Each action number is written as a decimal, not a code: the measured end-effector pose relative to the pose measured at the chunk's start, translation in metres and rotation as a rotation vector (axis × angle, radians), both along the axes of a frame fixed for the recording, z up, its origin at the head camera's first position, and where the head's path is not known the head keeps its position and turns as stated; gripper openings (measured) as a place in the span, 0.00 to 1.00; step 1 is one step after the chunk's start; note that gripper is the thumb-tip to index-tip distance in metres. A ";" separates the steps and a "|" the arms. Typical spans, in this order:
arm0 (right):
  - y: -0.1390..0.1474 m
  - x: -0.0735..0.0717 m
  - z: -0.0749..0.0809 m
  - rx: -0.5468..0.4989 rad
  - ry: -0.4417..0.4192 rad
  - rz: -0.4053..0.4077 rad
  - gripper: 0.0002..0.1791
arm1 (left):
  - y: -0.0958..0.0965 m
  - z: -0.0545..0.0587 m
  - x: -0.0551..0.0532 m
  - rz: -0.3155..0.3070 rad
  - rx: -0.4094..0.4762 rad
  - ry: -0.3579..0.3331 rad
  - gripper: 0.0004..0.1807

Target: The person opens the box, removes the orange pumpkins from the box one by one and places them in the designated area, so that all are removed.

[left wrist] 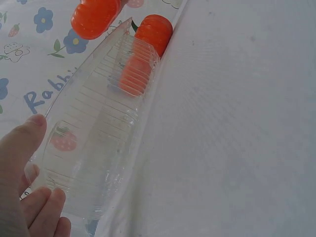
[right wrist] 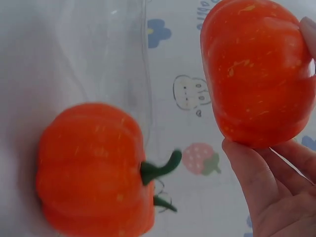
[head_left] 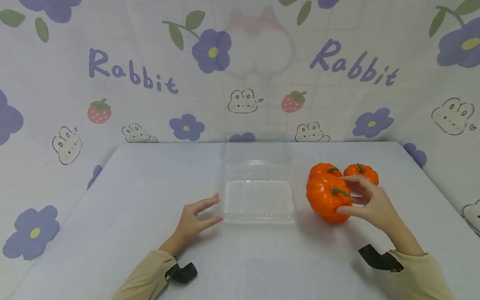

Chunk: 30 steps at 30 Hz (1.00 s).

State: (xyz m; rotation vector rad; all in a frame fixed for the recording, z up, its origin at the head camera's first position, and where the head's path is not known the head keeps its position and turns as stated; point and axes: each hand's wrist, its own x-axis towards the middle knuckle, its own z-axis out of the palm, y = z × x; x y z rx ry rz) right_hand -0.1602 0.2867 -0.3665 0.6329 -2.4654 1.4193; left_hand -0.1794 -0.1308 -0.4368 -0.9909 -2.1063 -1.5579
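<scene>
My right hand (head_left: 369,204) holds an orange toy pumpkin (head_left: 324,200) with a green stem, thumb on its near side and fingers on its far side. In the right wrist view that pumpkin (right wrist: 256,74) is up off the table. Behind it stand two more orange pumpkins, one at left (head_left: 322,170) partly hidden and another at right (head_left: 365,173) partly covered by the hand. A clear plastic clamshell box (head_left: 258,218) lies with its lid up toward the back. At its left edge is my left hand (head_left: 193,218), fingers spread and fingertips against the box's side.
The white table (head_left: 131,200) carries the box at its middle and the pumpkins to the right. A patterned cloth (head_left: 150,104) with rabbits, flowers and strawberries hangs behind the table and at both sides. Dark wrist mounts (head_left: 380,258) sit at the sleeves.
</scene>
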 end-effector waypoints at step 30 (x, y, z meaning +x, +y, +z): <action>0.106 -0.008 -0.010 0.100 -0.303 -0.080 0.22 | 0.000 -0.001 0.003 0.020 -0.019 -0.029 0.22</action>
